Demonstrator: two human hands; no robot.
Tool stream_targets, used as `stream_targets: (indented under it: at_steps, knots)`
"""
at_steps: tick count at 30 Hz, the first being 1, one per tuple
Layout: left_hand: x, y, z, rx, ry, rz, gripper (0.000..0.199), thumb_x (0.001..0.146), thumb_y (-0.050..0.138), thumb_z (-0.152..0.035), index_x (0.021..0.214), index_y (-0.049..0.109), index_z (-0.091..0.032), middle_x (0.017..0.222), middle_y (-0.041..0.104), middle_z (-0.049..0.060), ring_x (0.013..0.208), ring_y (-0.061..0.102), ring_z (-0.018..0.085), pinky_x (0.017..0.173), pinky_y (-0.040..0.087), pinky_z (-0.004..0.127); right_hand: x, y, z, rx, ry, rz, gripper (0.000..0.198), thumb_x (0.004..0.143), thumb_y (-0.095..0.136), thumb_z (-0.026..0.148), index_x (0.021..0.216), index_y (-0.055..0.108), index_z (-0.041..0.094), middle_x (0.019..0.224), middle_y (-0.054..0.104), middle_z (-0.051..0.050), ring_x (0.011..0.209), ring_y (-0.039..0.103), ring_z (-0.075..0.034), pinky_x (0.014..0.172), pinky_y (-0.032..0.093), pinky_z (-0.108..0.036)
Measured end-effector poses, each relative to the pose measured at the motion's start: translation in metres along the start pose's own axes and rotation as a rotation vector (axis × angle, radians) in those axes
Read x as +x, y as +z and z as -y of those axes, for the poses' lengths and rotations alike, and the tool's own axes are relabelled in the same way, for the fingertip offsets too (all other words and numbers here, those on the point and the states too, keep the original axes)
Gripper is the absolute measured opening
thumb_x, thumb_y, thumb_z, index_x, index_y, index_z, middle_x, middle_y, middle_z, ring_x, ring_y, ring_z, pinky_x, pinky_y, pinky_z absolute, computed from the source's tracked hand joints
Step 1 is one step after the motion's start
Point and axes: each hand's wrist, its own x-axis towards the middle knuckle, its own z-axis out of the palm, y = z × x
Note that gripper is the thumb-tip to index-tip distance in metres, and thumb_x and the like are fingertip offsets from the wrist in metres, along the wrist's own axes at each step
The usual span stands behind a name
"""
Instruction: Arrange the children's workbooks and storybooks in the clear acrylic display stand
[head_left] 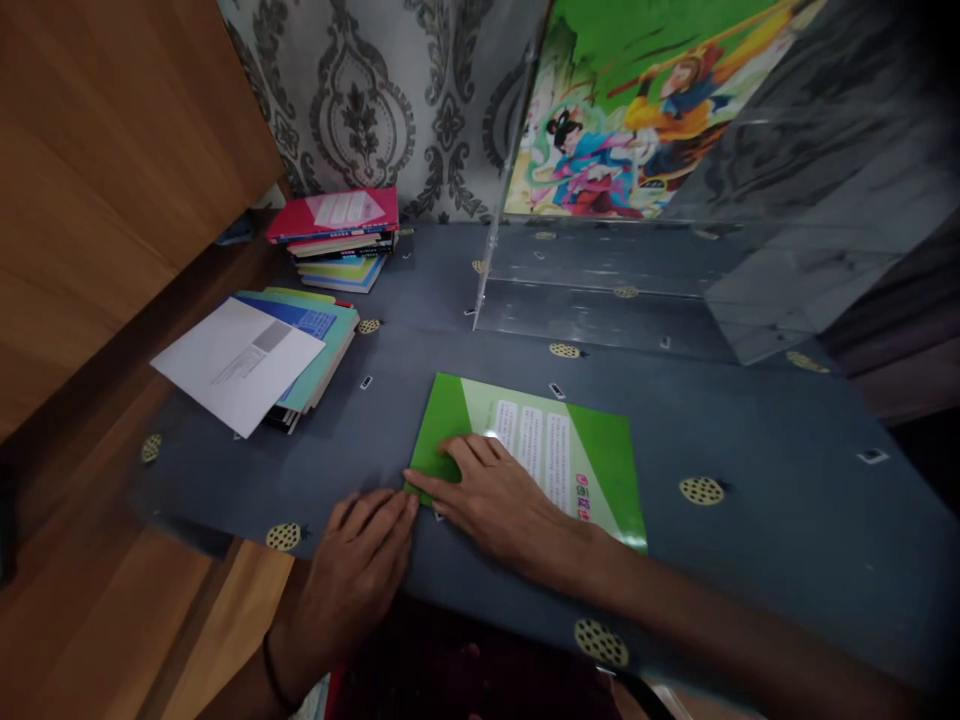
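Observation:
A thin green book [607, 440] lies flat on the table in front of me, with a pale diagonal band, several white text panels and pink characters on its cover. My right hand [502, 500] rests palm down on its left part. The fingers are bent and spread a little, and the thumb reaches to the lower left corner. My left hand [364, 560] lies at the table's near edge, fingers side by side and fairly flat, their tips touching or very close to that same corner. A dark band circles the left wrist. Neither hand is gripping anything that I can see.
A clear acrylic stand [487, 270] holds a colourful illustrated book [600, 160] at the back right. At the left are a book pile topped by a white book [225, 360] and another topped by a red book [337, 212]. A pineapple-print cloth [750, 430] covers the table.

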Motion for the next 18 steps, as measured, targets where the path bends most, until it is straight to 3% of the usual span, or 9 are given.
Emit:
stream_targets:
  at_steps: [6, 11, 18]
  knots:
    - [0.002, 0.001, 0.002, -0.029, 0.003, 0.029, 0.037, 0.097, 0.042, -0.007, 0.129, 0.060, -0.010, 0.117, 0.072, 0.010, 0.111, 0.061, 0.022, 0.098, 0.040, 0.039, 0.018, 0.001, -0.052, -0.062, 0.143, -0.042, 0.037, 0.102, 0.048, 0.035, 0.138, 0.060, 0.037, 0.104, 0.058, -0.010, 0.090, 0.051, -0.025, 0.074, 0.043, -0.036]
    - [0.010, -0.003, 0.003, -0.049, 0.022, -0.015, 0.035, 0.097, 0.041, -0.007, 0.124, 0.063, -0.009, 0.111, 0.074, 0.009, 0.105, 0.062, 0.021, 0.094, 0.041, 0.036, 0.034, 0.000, -0.105, -0.078, 0.241, -0.106, 0.041, 0.105, 0.037, 0.039, 0.138, 0.060, 0.034, 0.106, 0.056, -0.012, 0.091, 0.049, -0.025, 0.075, 0.043, -0.037]
    - [0.039, -0.009, -0.002, -0.009, 0.054, 0.005, 0.021, 0.100, 0.047, -0.021, 0.108, 0.064, -0.012, 0.100, 0.072, 0.009, 0.102, 0.063, 0.024, 0.090, 0.045, 0.039, 0.035, 0.004, -0.124, -0.012, 0.264, -0.163, 0.046, 0.105, 0.033, 0.044, 0.138, 0.061, 0.032, 0.109, 0.058, -0.013, 0.098, 0.050, -0.028, 0.083, 0.045, -0.043]
